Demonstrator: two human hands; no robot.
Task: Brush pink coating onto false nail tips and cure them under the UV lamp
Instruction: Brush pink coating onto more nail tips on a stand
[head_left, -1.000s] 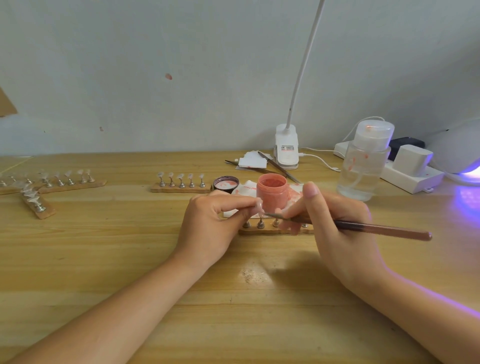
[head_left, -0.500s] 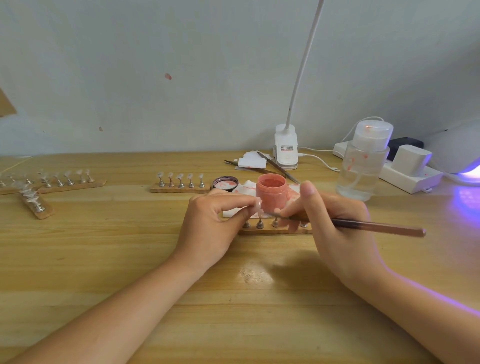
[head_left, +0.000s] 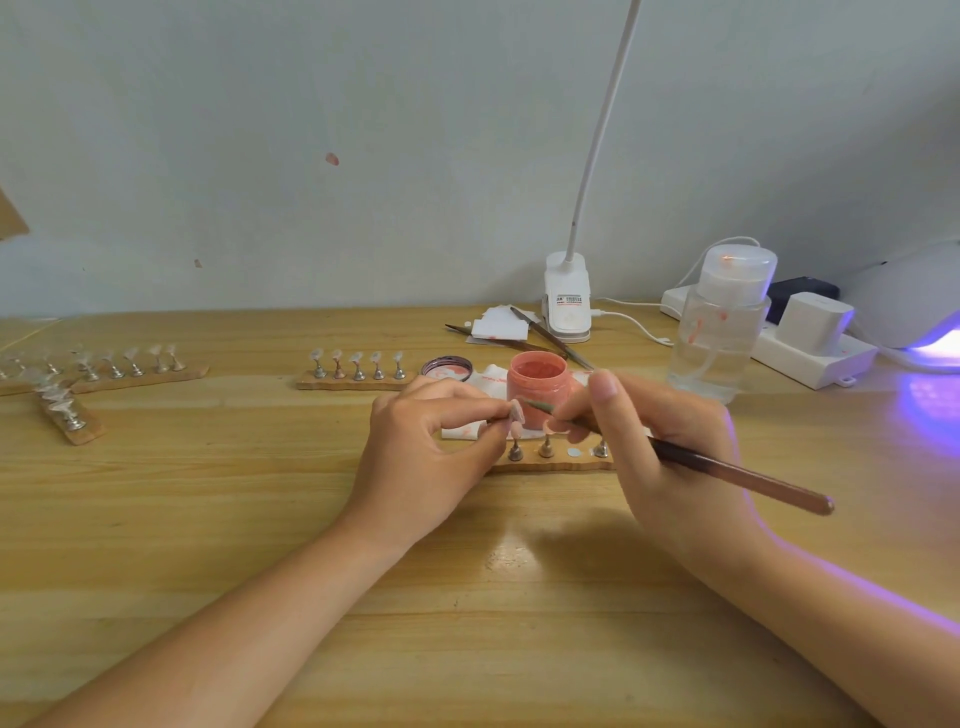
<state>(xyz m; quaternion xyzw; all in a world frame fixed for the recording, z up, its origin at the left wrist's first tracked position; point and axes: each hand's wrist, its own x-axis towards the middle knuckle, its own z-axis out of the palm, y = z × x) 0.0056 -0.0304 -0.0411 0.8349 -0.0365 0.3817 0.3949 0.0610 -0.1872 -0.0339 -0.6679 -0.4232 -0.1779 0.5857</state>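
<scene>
My left hand (head_left: 431, 441) pinches a small pinkish false nail tip (head_left: 517, 414) between thumb and forefinger, just above a wooden holder strip (head_left: 550, 460) with metal pegs. My right hand (head_left: 654, 441) grips a long brown brush (head_left: 727, 473); its bristle end points left and nearly touches the held tip. Right behind them stands an open jar of pink coating (head_left: 537, 387), with its lid (head_left: 447, 366) to the left. The white UV lamp (head_left: 919, 306) glows purple at the far right edge.
Another strip of clear tips (head_left: 358, 376) lies behind my left hand, and more strips (head_left: 104, 371) sit at the far left. A clear pump bottle (head_left: 719, 332), power strip (head_left: 810, 353), clip lamp base (head_left: 567, 301) and spare brushes (head_left: 540, 335) crowd the back right.
Both hands rose slightly. The brush tip moved left, up toward the nail tip pinched in my left hand.
</scene>
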